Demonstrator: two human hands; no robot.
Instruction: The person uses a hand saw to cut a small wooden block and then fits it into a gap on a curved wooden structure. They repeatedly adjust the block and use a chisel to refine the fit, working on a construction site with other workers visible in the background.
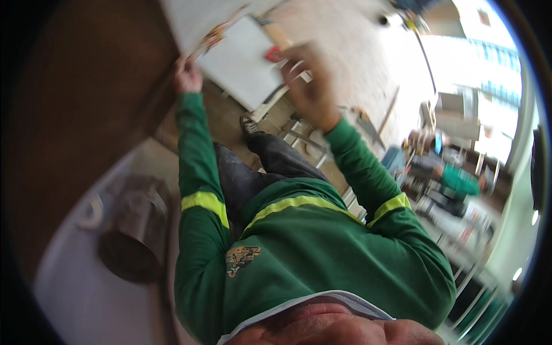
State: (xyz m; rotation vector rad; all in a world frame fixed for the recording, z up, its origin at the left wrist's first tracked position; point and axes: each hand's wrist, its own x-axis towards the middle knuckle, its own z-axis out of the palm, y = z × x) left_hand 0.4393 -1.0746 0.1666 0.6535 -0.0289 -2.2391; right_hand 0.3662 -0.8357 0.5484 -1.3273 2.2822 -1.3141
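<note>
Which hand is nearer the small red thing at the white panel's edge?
Right. The right hand is touching the small red thing; the left hand is across the white panel.

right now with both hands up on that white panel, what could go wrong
The left hand grips only the edge of the white panel, so it may slip or tilt. The right hand is blurred and presses a small red object against the panel; that could drop. The person stands on a stepladder, arms raised high, so balance looks shaky.
</note>
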